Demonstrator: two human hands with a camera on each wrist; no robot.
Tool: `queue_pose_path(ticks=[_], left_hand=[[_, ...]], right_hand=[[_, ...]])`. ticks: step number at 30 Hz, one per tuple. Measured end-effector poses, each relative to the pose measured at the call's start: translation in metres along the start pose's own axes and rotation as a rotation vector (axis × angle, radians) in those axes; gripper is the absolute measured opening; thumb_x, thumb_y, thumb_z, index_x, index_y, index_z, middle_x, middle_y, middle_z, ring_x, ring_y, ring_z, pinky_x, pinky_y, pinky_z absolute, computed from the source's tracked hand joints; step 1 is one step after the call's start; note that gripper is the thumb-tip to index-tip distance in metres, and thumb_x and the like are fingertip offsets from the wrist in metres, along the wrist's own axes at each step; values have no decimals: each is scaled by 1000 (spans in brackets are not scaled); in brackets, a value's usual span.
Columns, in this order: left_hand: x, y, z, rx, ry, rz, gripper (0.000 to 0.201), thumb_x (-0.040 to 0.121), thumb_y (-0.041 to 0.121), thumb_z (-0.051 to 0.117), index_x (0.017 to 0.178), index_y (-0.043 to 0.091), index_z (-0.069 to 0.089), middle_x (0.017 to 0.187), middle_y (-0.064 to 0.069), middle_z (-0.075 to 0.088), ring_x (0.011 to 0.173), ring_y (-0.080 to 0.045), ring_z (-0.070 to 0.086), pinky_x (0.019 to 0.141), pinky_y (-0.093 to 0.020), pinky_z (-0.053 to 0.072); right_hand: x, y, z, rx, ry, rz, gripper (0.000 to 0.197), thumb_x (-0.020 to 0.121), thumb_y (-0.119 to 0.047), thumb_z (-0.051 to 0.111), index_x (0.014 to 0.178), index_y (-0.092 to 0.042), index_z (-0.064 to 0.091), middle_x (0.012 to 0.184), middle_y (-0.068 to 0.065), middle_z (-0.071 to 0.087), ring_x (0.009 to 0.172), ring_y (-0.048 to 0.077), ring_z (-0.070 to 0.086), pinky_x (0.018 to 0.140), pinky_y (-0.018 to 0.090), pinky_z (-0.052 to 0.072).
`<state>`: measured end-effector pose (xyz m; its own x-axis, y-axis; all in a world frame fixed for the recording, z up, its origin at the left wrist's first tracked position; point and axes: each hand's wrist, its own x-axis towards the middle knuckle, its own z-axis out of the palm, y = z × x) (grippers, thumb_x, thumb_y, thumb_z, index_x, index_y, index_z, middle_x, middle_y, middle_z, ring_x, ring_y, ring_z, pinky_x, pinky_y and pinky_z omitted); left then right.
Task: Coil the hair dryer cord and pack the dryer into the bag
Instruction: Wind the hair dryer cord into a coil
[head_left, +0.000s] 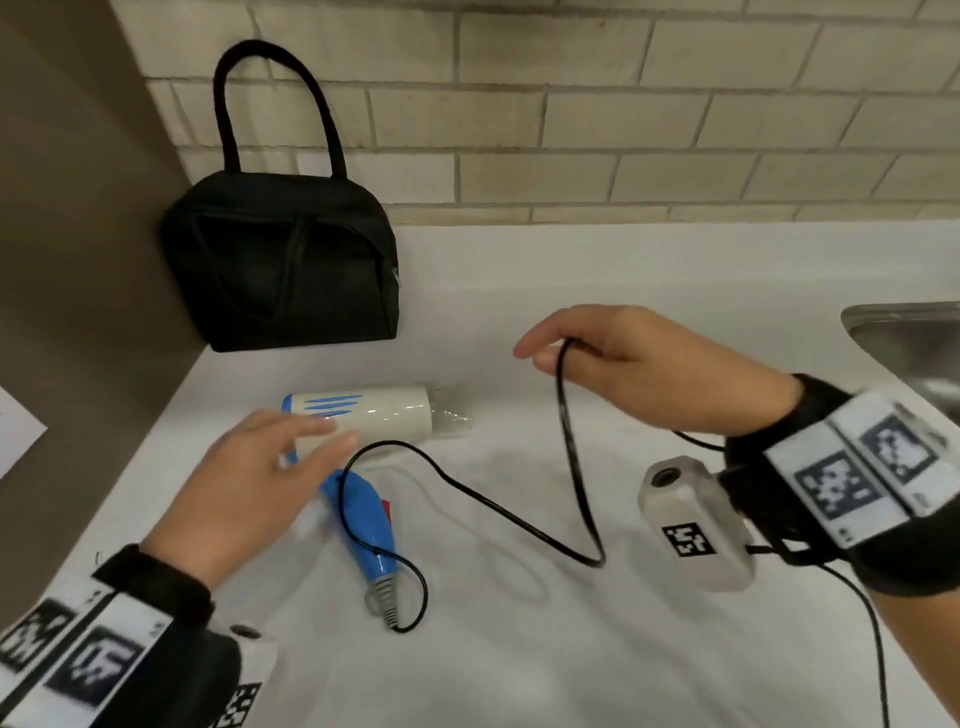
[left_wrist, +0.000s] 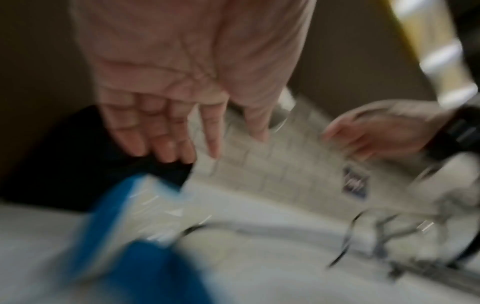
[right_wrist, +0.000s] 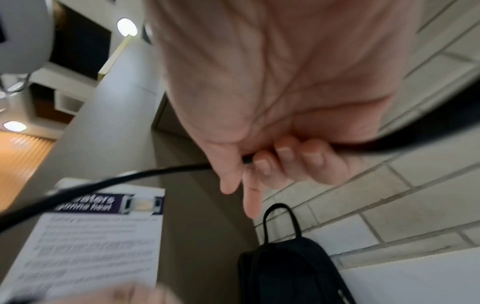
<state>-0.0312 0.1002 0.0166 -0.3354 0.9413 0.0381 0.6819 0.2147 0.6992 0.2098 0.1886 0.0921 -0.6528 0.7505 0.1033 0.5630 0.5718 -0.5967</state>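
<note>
I'm looking at the hair dryer (head_left: 363, 415) lying on its side on the white table (head_left: 571, 649), a bit left of centre frame — blue handle pointing toward the bottom edge. My left hand (head_left: 244, 483) is hovering over its back end with fingers (left_wrist: 166, 144) spread and relaxed, gripping nothing; can't tell if they're touching it. My right hand (head_left: 639, 369), centre right, is curling around the black cord (head_left: 571, 452), which is drooping down in a loose loop across the table. The black bag (head_left: 280, 260) is standing in the upper left, against the brick wall (head_left: 623, 130). A metal sink (head_left: 914, 338) edge is peeking in at the right.
</note>
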Motion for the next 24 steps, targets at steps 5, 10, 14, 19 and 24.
queue_pose_path(ticks=[5,10,14,19,24], left_hand=[[-30,66,9,-580,-411,127,41,75,65,48,94,33,67,79,14,73,77,1,67,73,-11,51],[-29,53,5,-863,-375,76,29,69,53,64,63,25,64,40,8,37,40,-8,45,52,-19,49],[-18,34,-24,-1133,-186,100,22,52,45,69,61,26,63,35,12,36,31,-2,36,32,-13,35],[-30,46,-15,-969,-303,85,19,69,43,65,64,25,64,38,8,34,32,-4,30,31,-14,28],[-18,73,9,-753,-345,67,26,83,35,46,75,24,68,40,10,29,37,-4,19,34,-15,16]], right_hand=[[15,-20,44,-179,-33,-166,37,89,-9,42,124,-16,49,117,10,58,106,21,54,87,22,35],[4,7,32,-163,11,-176,28,93,-20,40,118,-17,54,110,8,65,99,22,58,85,28,41],[-16,81,-1,-512,67,161,27,92,-29,39,113,-24,56,101,14,67,93,35,62,76,40,47],[-37,147,-38,-584,41,601,17,92,-31,40,96,-27,55,96,12,65,82,30,56,74,36,41],[-27,88,-26,-514,-286,330,89,70,-45,69,135,-49,9,131,-14,37,126,11,32,106,29,25]])
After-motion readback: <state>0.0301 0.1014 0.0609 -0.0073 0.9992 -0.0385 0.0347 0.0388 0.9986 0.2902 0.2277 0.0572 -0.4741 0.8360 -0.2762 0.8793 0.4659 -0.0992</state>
